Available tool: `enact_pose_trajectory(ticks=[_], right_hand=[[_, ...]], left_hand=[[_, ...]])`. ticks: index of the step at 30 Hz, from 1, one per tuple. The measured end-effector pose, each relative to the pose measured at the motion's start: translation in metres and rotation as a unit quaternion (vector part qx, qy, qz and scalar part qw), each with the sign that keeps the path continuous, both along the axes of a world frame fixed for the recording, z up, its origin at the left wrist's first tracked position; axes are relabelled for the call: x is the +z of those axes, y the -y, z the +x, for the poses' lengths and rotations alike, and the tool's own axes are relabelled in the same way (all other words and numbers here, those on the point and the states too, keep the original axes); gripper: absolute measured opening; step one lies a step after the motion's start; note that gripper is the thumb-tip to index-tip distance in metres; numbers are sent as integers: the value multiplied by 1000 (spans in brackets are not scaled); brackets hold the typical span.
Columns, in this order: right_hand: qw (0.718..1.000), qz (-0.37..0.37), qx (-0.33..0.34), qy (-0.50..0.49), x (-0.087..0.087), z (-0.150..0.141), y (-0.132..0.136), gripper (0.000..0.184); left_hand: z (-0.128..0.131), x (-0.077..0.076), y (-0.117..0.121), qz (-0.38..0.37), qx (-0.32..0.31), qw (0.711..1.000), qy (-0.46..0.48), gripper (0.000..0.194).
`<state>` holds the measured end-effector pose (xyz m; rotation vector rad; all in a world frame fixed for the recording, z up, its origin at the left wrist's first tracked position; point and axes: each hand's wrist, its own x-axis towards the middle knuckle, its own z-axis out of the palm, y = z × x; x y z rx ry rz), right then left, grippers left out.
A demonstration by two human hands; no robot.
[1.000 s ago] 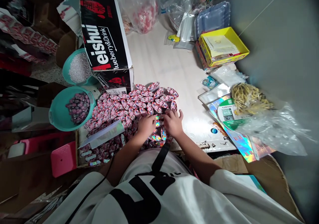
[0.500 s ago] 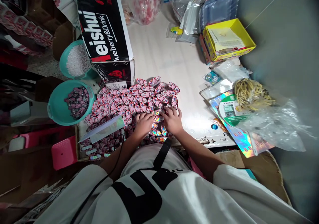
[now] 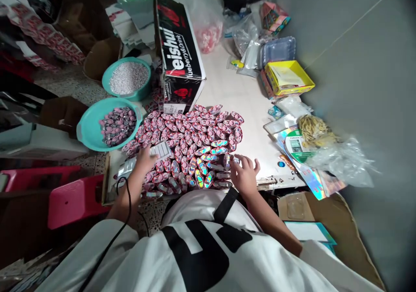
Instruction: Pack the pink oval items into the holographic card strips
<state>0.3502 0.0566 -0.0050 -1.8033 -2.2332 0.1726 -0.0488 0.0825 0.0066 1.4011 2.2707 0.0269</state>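
Many small boat-shaped pieces (image 3: 183, 147) with red-and-white rims and pink round centres cover the near left of the table in a dense layer. Several near my body have shiny rainbow tops (image 3: 202, 166). My left hand (image 3: 145, 162) is closed on a pale label sheet (image 3: 160, 150) with rectangular outlines, which lies over the pieces; the palm hides part of it. At the right edge of the layer, my right hand (image 3: 244, 175) has its fingers apart, fingertips close beside an upright-turned piece (image 3: 227, 162). Whether they touch it I cannot tell.
Left of the pieces stand two turquoise basins, one with pink and dark bits (image 3: 85, 129), another with white beads (image 3: 128, 79). A black carton (image 3: 182, 53) rises behind. To the right lie a yellow box (image 3: 292, 79), gold cords (image 3: 313, 129) and clear plastic bags (image 3: 349, 162).
My left hand has moved left from the pieces onto the label sheet. My right hand has drawn back to the right and spread its fingers. The camera view has shifted.
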Motion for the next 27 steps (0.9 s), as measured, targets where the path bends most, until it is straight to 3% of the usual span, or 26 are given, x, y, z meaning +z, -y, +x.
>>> enact_pose_trajectory(ticks=[3,7,9,11,15,16,19,21,24,27], right_hand=[[1000,0,25,-12,4,-21,15,26],[997,-28,71,-15,12,-46,25,26],[994,-49,93,-38,20,-61,27,26],[989,-60,99,-94,31,-82,27,28],[976,-37,55,-208,66,-138,16,67],[974,-47,72,-211,75,-152,12,67],[965,-117,139,-190,97,-176,-3,32],[965,-148,100,-193,105,-173,-11,19],[962,-161,-6,-219,107,-145,-17,26],[960,-169,-58,-216,103,-114,-13,36]], left_hand=[[-7,-14,26,-41,-9,998,-43,74],[-12,-12,37,19,2,996,-91,66],[-15,-1,36,54,-39,995,-79,47],[-15,17,35,78,-122,989,-9,29],[6,56,41,90,-241,956,142,28],[13,64,43,99,-257,946,170,27],[23,76,50,159,-271,921,228,27],[13,77,51,198,-249,924,211,34],[-17,70,49,168,-203,948,177,33],[-39,63,48,107,-176,938,278,21]])
